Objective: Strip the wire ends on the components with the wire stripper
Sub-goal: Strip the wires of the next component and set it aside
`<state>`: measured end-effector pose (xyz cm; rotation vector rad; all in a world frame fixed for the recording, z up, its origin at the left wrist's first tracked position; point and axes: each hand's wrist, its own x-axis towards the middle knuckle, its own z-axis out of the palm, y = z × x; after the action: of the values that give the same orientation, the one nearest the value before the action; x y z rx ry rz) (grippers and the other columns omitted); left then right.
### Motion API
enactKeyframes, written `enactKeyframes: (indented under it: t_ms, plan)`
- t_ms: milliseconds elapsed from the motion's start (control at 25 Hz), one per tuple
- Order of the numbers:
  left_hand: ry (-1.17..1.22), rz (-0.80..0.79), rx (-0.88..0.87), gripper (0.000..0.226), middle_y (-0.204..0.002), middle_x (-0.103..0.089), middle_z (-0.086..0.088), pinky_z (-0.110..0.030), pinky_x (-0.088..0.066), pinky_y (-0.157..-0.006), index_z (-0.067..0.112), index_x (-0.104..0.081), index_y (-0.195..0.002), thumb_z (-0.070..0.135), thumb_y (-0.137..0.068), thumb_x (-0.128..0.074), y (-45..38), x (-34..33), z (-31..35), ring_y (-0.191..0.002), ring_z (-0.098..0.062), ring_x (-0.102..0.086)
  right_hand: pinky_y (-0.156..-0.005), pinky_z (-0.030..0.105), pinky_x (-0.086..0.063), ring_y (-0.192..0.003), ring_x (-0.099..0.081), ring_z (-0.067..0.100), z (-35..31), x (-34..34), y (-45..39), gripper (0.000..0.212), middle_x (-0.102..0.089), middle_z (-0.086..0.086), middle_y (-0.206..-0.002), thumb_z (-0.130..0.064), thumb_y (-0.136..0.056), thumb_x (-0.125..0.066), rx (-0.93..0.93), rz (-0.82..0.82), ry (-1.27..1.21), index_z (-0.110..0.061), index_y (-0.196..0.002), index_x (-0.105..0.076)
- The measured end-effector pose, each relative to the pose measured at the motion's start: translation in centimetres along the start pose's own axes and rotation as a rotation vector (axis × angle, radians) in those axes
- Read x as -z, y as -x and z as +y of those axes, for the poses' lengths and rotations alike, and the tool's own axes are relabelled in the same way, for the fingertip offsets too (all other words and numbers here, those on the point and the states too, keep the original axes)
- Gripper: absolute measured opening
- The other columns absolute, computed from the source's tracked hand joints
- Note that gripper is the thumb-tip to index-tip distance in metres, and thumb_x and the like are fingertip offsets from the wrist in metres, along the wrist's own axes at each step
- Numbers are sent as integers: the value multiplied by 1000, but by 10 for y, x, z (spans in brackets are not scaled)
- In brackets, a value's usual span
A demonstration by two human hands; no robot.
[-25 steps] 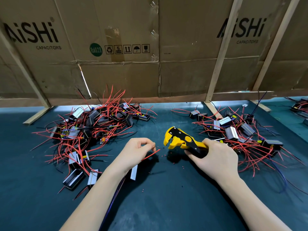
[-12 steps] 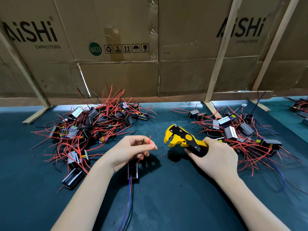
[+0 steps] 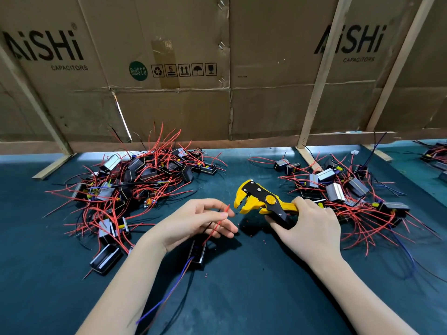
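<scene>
I see my left hand (image 3: 193,220) palm-up over the middle of the bench (image 3: 242,298), fingers loosely extended, with a thin red wire (image 3: 217,224) pinched between the thumb and a fingertip; the wire's free end pokes up past the fingers toward the tool. That wire runs down to a small black component (image 3: 198,253) lying on the bench just below my palm, and from its near end a blue wire (image 3: 167,293) and a dark one trail toward the bench's near edge beside my left forearm. My right hand (image 3: 307,226) is clenched around the handles of the yellow and black wire stripper (image 3: 261,201), which I hold just right of the wire tip with its head pointing left; its jaws stand apart, close to the wire end but not touching it. Small red bits of stripped insulation (image 3: 251,235) dot the bench surface below the tool. Toward the bench's far left sits a large pile of components (image 3: 135,184), black and silver blocks tangled in red wires, spreading down toward my left wrist. A second pile (image 3: 338,189) lies toward the far right, just behind and beside my right hand, its red wires fanning out over the bench. A few more components (image 3: 435,155) show at the far right corner. Along the far edge stands a cardboard wall (image 3: 169,105) printed with a capacitor brand, braced by slanted wooden battens (image 3: 321,68).
</scene>
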<state>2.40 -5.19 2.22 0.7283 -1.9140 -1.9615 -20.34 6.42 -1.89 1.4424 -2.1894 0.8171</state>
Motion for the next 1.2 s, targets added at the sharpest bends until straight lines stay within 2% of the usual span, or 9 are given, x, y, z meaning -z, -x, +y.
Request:
enactKeyframes:
  t_ms: [120, 280, 520, 640, 840, 1200]
  plan:
    - [2, 49, -14, 16, -105, -73, -20, -25, -54, -76, 6, -62, -106, 14, -99, -51, 0, 5, -1, -91, -26, -72, -67, 37, -38, -65, -60, 32, 2, -1, -1, 52, -58, -2, -65, -63, -67, -74, -19, -16, -4, -17, -71, -51]
    - [-3, 115, -48, 12, -92, -74, -15, -20, -53, -68, 8, -70, -98, 13, -94, -60, -1, 3, -4, -75, -19, -70, -66, 36, -36, -65, -59, 31, 4, -3, 0, 53, -57, -2, -66, -63, -68, -74, -10, -17, -9, -17, -70, -48]
    - [-40, 233, -52, 4, -79, -74, -17, -17, -48, -56, 5, -66, -89, 8, -91, -66, -6, -7, -7, -59, -17, -66, -66, 36, -34, -64, -57, 29, 4, -4, 0, 54, -56, -4, -67, -66, -69, -71, -4, -14, 26, -18, -72, -46]
    - [-60, 249, -45, 5, -77, -73, -17, -18, -48, -54, 3, -65, -88, 8, -91, -65, -6, -11, -6, -57, -18, -65, -64, 35, -31, -63, -57, 30, 4, -4, 0, 53, -56, -3, -67, -63, -67, -75, 18, -1, 47, -17, -73, -47]
    - [-96, 260, -22, 7, -75, -73, -17, -18, -47, -54, 3, -64, -86, 6, -92, -64, -6, -15, -4, -56, -18, -64, -62, 36, -35, -59, -56, 31, 3, -4, 0, 54, -55, 0, -63, -58, -62, -81, 38, 43, 72, -13, -72, -53]
    - [-123, 260, -21, 8, -77, -74, -17, -18, -46, -52, 5, -64, -83, 7, -91, -65, -5, -13, -5, -54, -16, -62, -62, 36, -34, -59, -55, 31, 3, -5, 0, 54, -55, 1, -63, -55, -60, -83, 47, 82, 79, -11, -74, -55]
